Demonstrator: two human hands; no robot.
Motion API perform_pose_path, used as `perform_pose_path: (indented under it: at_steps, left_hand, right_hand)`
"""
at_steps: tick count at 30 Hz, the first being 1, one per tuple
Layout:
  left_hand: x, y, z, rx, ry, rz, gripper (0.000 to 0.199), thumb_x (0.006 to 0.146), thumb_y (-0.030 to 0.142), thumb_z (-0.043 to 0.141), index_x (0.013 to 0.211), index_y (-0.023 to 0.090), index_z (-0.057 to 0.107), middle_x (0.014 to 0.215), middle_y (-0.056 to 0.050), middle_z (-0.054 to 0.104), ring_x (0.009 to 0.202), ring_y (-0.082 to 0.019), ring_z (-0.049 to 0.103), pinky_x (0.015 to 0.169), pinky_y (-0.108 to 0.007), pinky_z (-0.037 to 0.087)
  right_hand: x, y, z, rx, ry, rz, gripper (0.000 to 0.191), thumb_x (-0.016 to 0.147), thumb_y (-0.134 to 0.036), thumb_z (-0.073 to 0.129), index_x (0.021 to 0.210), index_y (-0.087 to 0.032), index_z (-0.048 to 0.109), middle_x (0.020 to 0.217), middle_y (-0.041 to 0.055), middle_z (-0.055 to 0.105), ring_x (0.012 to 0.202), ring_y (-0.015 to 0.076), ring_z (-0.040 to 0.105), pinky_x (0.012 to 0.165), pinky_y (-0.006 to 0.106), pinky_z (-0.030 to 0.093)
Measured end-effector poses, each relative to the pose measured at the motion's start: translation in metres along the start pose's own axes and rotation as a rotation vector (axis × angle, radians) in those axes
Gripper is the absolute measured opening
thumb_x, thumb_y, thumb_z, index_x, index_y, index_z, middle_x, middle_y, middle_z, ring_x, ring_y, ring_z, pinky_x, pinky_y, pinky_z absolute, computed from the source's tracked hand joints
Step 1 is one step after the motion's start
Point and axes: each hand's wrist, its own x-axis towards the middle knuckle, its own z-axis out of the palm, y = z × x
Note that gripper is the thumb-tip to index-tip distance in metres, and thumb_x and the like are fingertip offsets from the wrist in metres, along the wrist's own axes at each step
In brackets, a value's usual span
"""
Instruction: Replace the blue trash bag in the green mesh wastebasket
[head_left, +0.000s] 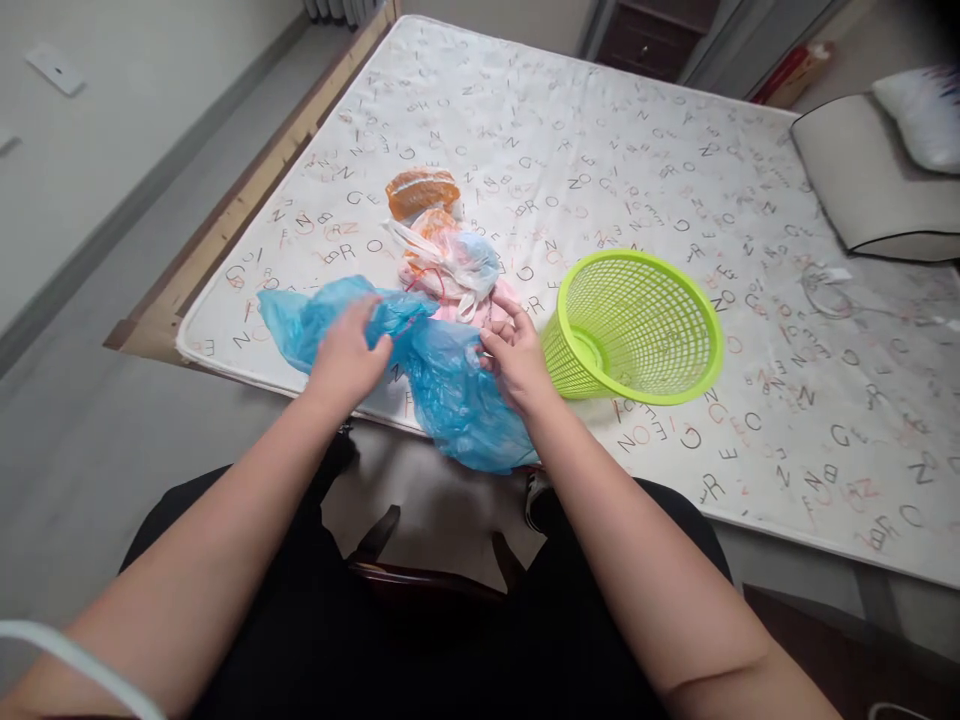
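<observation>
Over a mattress [750, 250], left hand [346, 358] and right hand [519, 360] fingers [501, 335] pinch a crumpled blue plastic bag [457, 405].

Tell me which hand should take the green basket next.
Right, probably: the right hand sits beside the lime-green plastic basket, while the left hand is farther away, across the blue plastic bag.

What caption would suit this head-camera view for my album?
Left hand and right hand handle a blue plastic bag on a letter-print mattress beside a green basket.
</observation>
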Motion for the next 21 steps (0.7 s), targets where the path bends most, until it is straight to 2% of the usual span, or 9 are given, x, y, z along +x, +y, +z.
perform_pose_path:
  at_steps: [2, 4, 7, 10, 12, 14, 18, 20, 21]
  left_hand:
    - [-0.011, 0.017, 0.006, 0.055, -0.165, 0.008, 0.049, 0.090, 0.038, 0.057, 0.136, 0.023, 0.060, 0.129, -0.010, 0.068, 0.114, -0.031, 0.065, 0.106, -0.048, 0.047]
    - [-0.018, 0.025, 0.012, 0.060, -0.255, 0.065, 0.045, 0.094, 0.046, 0.052, 0.130, 0.022, 0.065, 0.120, -0.009, 0.072, 0.104, -0.030, 0.069, 0.098, -0.046, 0.051]
    - [-0.024, 0.031, 0.019, -0.015, -0.365, 0.212, 0.045, 0.096, 0.052, 0.050, 0.125, 0.022, 0.067, 0.126, -0.009, 0.070, 0.113, -0.029, 0.066, 0.102, -0.045, 0.049]
    - [-0.029, 0.036, 0.030, -0.201, -0.477, 0.228, 0.052, 0.094, 0.054, 0.055, 0.134, 0.021, 0.060, 0.135, -0.011, 0.065, 0.119, -0.029, 0.063, 0.103, -0.045, 0.049]
    - [-0.032, 0.038, 0.040, -0.363, -0.526, 0.181, 0.065, 0.089, 0.054, 0.062, 0.143, 0.020, 0.051, 0.140, -0.013, 0.061, 0.120, -0.030, 0.063, 0.102, -0.045, 0.050]
    - [-0.033, 0.037, 0.050, -0.486, -0.530, 0.118, 0.071, 0.083, 0.052, 0.069, 0.143, 0.019, 0.050, 0.139, -0.014, 0.061, 0.119, -0.031, 0.063, 0.101, -0.045, 0.051]
    - [-0.026, 0.030, 0.062, -0.604, -0.552, -0.070, 0.036, 0.077, 0.040, 0.072, 0.104, 0.016, 0.071, 0.102, -0.007, 0.074, 0.099, -0.030, 0.068, 0.092, -0.044, 0.053]
    - [-0.020, 0.027, 0.063, -0.738, -0.556, -0.216, 0.020, 0.072, 0.032, 0.073, 0.086, 0.017, 0.072, 0.084, -0.004, 0.073, 0.088, -0.027, 0.068, 0.084, -0.041, 0.055]
    - [-0.017, 0.026, 0.063, -0.823, -0.503, -0.303, 0.015, 0.069, 0.028, 0.073, 0.080, 0.018, 0.071, 0.078, -0.003, 0.071, 0.082, -0.025, 0.068, 0.079, -0.038, 0.056]
  right_hand:
    - [0.000, 0.000, 0.001, 0.075, 0.036, 0.000, 0.064, 0.078, -0.034, 0.074, 0.136, -0.034, 0.046, 0.089, -0.0046, 0.060, 0.077, 0.0108, 0.065, 0.063, 0.023, 0.054]
    - [0.000, 0.000, 0.003, 0.127, 0.080, -0.023, 0.061, 0.079, -0.031, 0.075, 0.133, -0.034, 0.049, 0.091, -0.0040, 0.061, 0.086, 0.0121, 0.066, 0.072, 0.024, 0.056]
    - [0.002, 0.001, 0.005, 0.190, 0.136, -0.067, 0.055, 0.079, -0.027, 0.075, 0.128, -0.033, 0.052, 0.093, -0.0034, 0.062, 0.091, 0.0117, 0.066, 0.081, 0.025, 0.057]
    - [0.001, 0.003, 0.007, 0.237, 0.155, -0.089, 0.049, 0.079, -0.025, 0.075, 0.123, -0.031, 0.054, 0.093, -0.0039, 0.062, 0.089, 0.0098, 0.064, 0.085, 0.024, 0.056]
    - [-0.001, 0.004, 0.010, 0.239, 0.117, -0.077, 0.046, 0.079, -0.026, 0.074, 0.121, -0.029, 0.053, 0.093, -0.0039, 0.062, 0.090, 0.0095, 0.064, 0.087, 0.024, 0.056]
    - [-0.005, 0.004, 0.014, 0.203, 0.021, -0.048, 0.044, 0.081, -0.030, 0.074, 0.119, -0.029, 0.053, 0.094, -0.0032, 0.062, 0.094, 0.0104, 0.065, 0.090, 0.026, 0.057]
    - [-0.011, 0.001, 0.018, 0.069, -0.155, -0.004, 0.039, 0.084, -0.039, 0.069, 0.118, -0.027, 0.053, 0.098, -0.0003, 0.061, 0.105, 0.0157, 0.066, 0.092, 0.034, 0.058]
    - [-0.010, -0.002, 0.015, -0.029, -0.143, -0.016, 0.035, 0.087, -0.042, 0.062, 0.118, -0.027, 0.053, 0.102, 0.0016, 0.062, 0.105, 0.0170, 0.066, 0.090, 0.034, 0.058]
    - [-0.009, -0.004, 0.012, -0.091, -0.114, -0.029, 0.033, 0.089, -0.042, 0.058, 0.117, -0.026, 0.053, 0.106, 0.0026, 0.063, 0.105, 0.0168, 0.066, 0.089, 0.034, 0.057]
